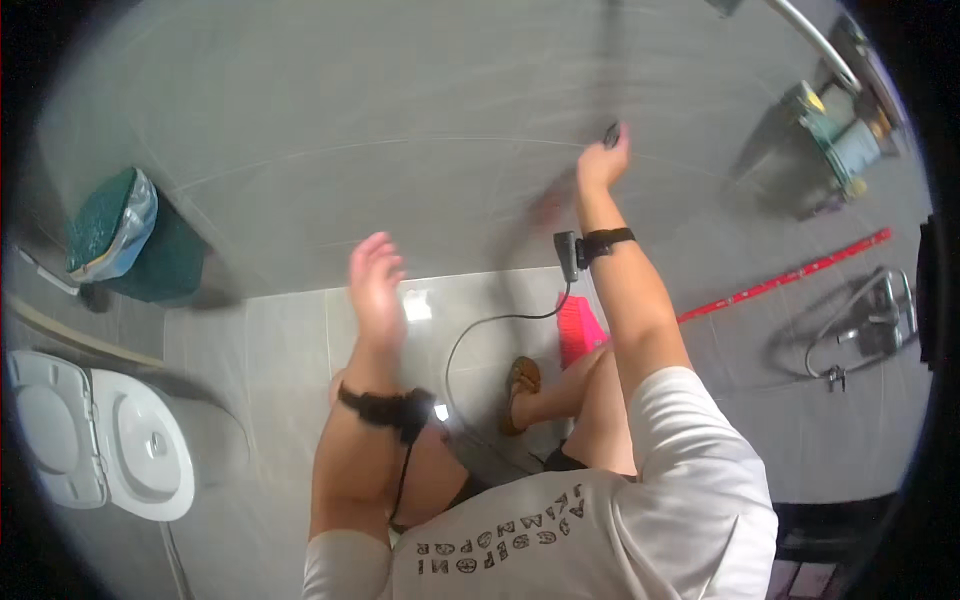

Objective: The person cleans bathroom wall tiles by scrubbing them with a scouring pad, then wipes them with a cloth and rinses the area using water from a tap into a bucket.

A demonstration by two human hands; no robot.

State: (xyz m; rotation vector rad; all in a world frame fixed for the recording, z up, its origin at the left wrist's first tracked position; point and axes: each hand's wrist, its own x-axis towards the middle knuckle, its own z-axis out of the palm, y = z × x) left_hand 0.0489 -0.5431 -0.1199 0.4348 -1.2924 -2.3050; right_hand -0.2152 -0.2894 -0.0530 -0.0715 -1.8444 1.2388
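Note:
My right hand is raised toward the grey tiled wall, its fingers closed around a small dark object whose kind I cannot make out. Lower and to the left, my left hand hangs in the air with its fingers stretched out, somewhat blurred, holding nothing. Each forearm wears a black strap with a small device, one on the right and one on the left, trailing thin black cables. Below my right forearm stands a pink broom head; a red patterned stick, apparently its handle, slants up to the right.
On the left are a lidded green bin with a bag liner and a white toilet, lid up. A shelf with bottles and a shower tap are on the right wall. Pale tiles cover the floor.

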